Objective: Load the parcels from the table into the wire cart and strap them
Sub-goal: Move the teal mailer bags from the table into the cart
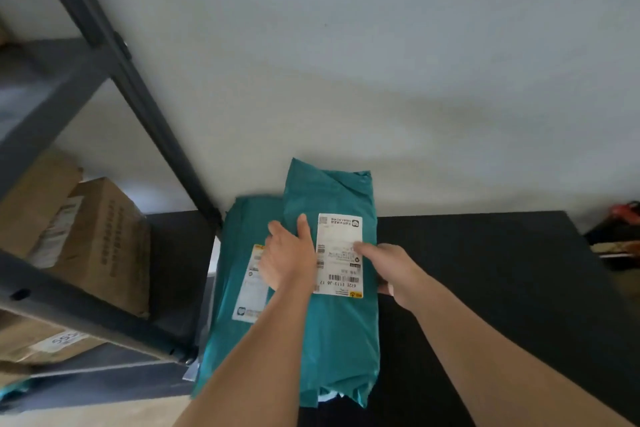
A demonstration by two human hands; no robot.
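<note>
Left hand (pixel 289 257) fingers straight, flat on top parcel (pixel 339 340): smooth teal plastic mailer, oblong, creased. Right hand (pixel 389 269) thumb on white paper label (pixel 341 239), fingers curled round parcel's right edge. Second teal parcel (pixel 227 288) beneath, jutting left. Both on matte black table (pixel 485 270), left end. Further left: grey metal shelf (pixel 104 56), brown cardboard boxes (pixel 104 236).

Top parcel (pixel 341 340): teal poly mailer, long, crinkled, flat, far end folded over. Left hand (pixel 289 257) lies flat on its left edge; right hand (pixel 389 267) grips its right edge. White label (pixel 339 253) face up between hands, print upside down, right thumb on it.

Lower parcel (pixel 235 253): same teal, beneath and left of left hand, partly covered by top parcel; second label (pixel 251 291) half hidden under left wrist.

Both on black worktop (pixel 485 270).
</note>
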